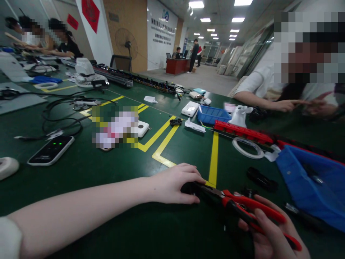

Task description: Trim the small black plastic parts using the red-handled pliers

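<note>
My right hand (275, 230), at the lower right, is wrapped round long-nose pliers (253, 208) with red and black handles. Their metal jaws point left towards my left hand. My left hand (176, 183) is closed over a dark object (188, 187) on the green table, its thumb and fingers on either side. Most of that object is covered by the hand, so its kind does not show. The jaw tips reach its right side; whether they grip it I cannot tell. Just right of the pliers lies a black part (261, 178).
A blue bin (292, 176) stands at the right, behind a white tape ring (248, 147) and a red strip (242, 132). A black-faced device (51, 150), a phone (115, 131) and cables lie left. Yellow tape (164, 144) marks the table. A co-worker's hand (288, 105) is across at right.
</note>
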`<state>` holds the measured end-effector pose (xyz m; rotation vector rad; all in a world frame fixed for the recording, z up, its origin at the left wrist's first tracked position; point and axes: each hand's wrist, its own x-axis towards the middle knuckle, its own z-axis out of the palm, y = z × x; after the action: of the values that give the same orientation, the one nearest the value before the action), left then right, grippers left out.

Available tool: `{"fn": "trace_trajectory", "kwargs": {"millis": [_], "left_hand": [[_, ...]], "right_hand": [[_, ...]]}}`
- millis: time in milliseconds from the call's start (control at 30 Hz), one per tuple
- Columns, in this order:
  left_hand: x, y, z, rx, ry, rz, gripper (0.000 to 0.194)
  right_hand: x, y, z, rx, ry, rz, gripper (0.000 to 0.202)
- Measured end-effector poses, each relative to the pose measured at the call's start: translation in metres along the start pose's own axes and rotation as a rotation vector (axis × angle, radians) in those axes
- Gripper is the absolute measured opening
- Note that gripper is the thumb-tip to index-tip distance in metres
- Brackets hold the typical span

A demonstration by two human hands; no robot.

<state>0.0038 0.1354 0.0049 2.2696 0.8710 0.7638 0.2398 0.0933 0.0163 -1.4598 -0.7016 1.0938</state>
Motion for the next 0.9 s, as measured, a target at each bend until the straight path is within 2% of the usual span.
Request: {"fn": "trace_trajectory", "kwargs": {"millis": [667, 900], "left_hand": [[-0.0006, 0.0014, -0.0017, 0.04, -0.027, -0.023, 0.041], [-0.0003, -0.001, -0.0013, 0.076, -0.011, 0.023, 0.042]], "right_hand": [[0.0015, 0.005, -0.0048, -0.036, -0.041, -0.042, 0.068], [0.0022, 0.0025, -0.0001, 0.007, 0.003, -0.016, 0.066]]}}
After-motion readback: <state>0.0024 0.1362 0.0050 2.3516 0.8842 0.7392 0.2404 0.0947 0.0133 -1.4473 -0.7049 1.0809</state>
